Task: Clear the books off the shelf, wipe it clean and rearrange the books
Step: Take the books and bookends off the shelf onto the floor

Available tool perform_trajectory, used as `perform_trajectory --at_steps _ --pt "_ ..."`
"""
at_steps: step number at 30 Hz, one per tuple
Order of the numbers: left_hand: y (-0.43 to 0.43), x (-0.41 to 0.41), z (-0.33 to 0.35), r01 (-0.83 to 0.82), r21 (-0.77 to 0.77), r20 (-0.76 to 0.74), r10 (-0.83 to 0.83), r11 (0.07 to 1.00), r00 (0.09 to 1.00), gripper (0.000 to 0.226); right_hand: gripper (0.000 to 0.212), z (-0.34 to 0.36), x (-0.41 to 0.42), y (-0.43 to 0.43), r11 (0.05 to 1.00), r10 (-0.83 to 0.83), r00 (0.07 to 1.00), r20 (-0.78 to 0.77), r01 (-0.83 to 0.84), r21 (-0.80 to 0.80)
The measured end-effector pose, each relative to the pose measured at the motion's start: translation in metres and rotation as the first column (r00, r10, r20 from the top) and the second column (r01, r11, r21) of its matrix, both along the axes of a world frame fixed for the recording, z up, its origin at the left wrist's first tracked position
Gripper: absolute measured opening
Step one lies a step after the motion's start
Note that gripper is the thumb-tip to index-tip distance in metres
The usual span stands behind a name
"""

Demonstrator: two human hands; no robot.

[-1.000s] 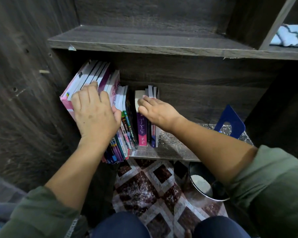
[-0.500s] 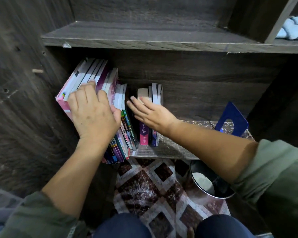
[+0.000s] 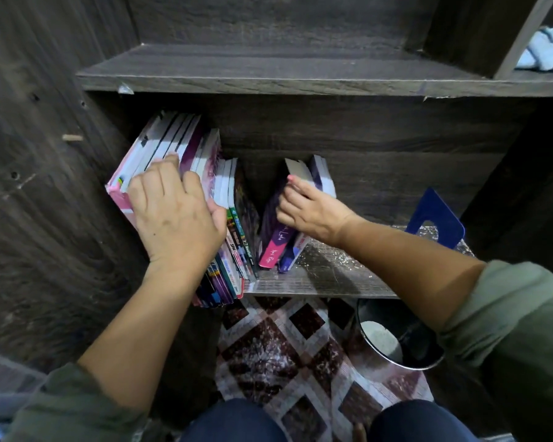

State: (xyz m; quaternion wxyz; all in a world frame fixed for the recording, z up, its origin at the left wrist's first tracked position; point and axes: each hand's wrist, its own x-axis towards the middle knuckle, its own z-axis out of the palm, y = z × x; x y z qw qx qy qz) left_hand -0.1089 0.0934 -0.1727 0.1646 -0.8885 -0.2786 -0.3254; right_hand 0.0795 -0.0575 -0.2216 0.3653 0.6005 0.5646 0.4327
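Note:
A row of upright books (image 3: 186, 145) fills the left end of the lower shelf (image 3: 326, 275). My left hand (image 3: 176, 215) lies flat over their tops and spines, holding the row against the left wall. A gap separates it from a small group of books with a pink and purple spine (image 3: 273, 247). This group leans to the right. My right hand (image 3: 313, 212) grips its top edges, fingers curled over them. A blue cloth (image 3: 546, 52) lies on the upper shelf at the far right.
A blue metal bookend (image 3: 434, 218) stands at the right end of the lower shelf. A round black bin (image 3: 396, 339) sits on the patterned floor mat (image 3: 288, 355) below. Dark wooden panels close the left side and back. My knees show at the bottom.
My right hand has tipped the small group of books over to the right and away from the main row, widening the gap. My left hand stays pressed on the left row.

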Motion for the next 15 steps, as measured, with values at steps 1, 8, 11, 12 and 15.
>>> perform_trajectory --at_steps 1,8,11,12,15 --pt "-0.001 -0.001 0.001 0.004 -0.006 -0.008 -0.004 1.000 1.000 0.038 0.028 0.003 0.002 -0.005 0.999 0.003 1.000 -0.019 -0.002 0.047" --pt "-0.044 -0.007 0.006 0.196 -0.108 -0.105 -0.207 0.975 0.973 0.106 0.040 0.035 -0.035 -0.066 0.879 -0.087 0.925 -0.369 0.246 0.409" --pt "-0.085 -0.001 0.000 0.334 -0.133 -0.296 -0.359 0.933 0.885 0.132 0.065 0.040 -0.063 -0.110 0.785 -0.084 0.807 -0.585 0.415 0.460" --pt "-0.097 0.001 0.000 0.358 -0.141 -0.348 -0.385 0.923 0.855 0.134 0.066 0.040 -0.073 -0.126 0.753 -0.075 0.779 -0.623 0.453 0.476" --pt "-0.132 0.010 0.004 0.470 -0.185 -0.466 -0.498 0.863 0.732 0.114 0.065 0.034 -0.101 -0.175 0.669 -0.043 0.699 -0.714 0.551 0.499"
